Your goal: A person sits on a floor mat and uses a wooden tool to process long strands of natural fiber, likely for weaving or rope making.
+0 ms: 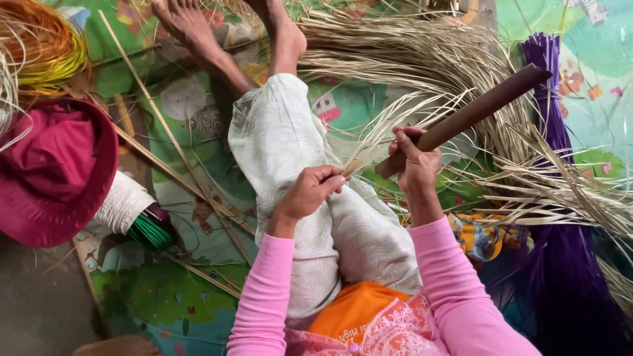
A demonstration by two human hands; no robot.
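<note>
1. The left hand (310,191) pinches the near ends of a small bunch of pale straw strips (395,125), which fan up and to the right.
2. The right hand (415,161) grips one dark stick (471,115), its length slanting up-right, just beside the pinch.
3. Two hands, one stick, one bunch.

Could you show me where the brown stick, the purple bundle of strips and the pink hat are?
brown stick (481,109): head view, middle of its shaft.
purple bundle of strips (567,270): head view, its wide lower part.
pink hat (53,171): head view, its crown.
</note>
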